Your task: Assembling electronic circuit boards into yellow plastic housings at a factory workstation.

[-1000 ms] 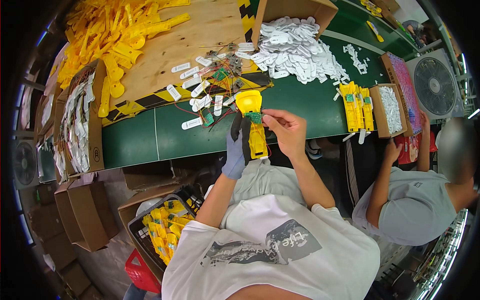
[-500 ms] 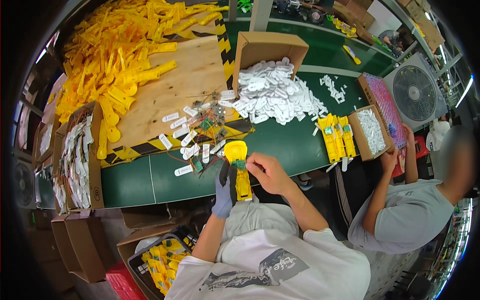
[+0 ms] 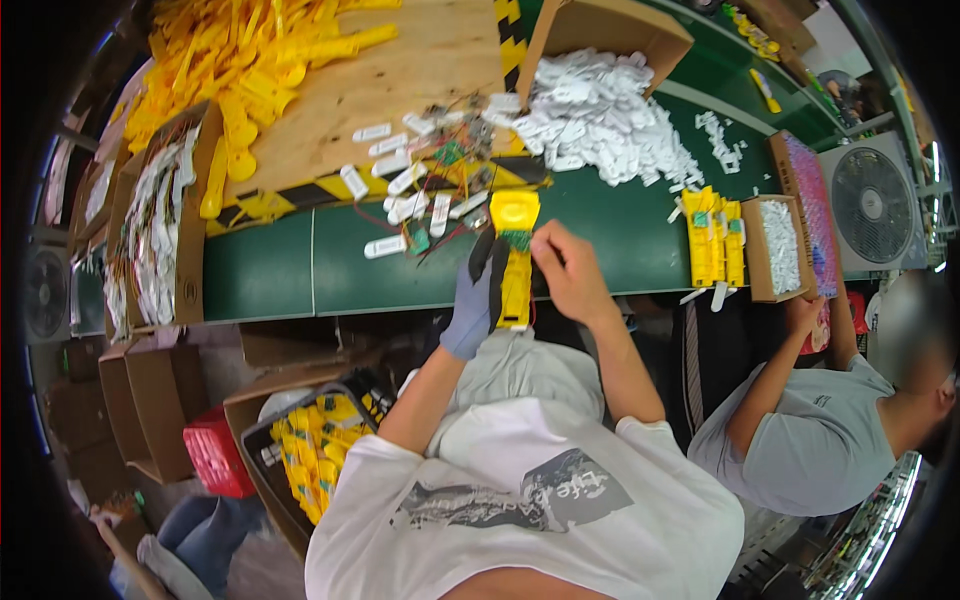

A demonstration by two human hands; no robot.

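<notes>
My left hand [image 3: 477, 293], in a grey-and-black glove, is closed around a long yellow plastic housing [image 3: 515, 290] held over the table's near edge. The housing's broad, rounded end points away from me. A small green circuit board [image 3: 517, 240] sits across it just below that end. My bare right hand [image 3: 574, 272] is at the board's right edge, thumb and fingers bent together; whatever they pinch is too small or hidden. Beyond my hands lie loose white plastic covers [image 3: 408, 179], wires and small boards.
White covers [image 3: 600, 120] spill from a tipped cardboard box [image 3: 612, 40]. Yellow housings [image 3: 290, 50] are heaped far left. At right are filled housings [image 3: 708, 240], a box of small white parts [image 3: 780, 245] and a seated person [image 3: 800, 420]. A crate of yellow parts [image 3: 318, 445] stands low left.
The whole view has shifted, so the table appears higher and a person's legs show at lower left. Both hands keep nearly the same pose on the housing.
</notes>
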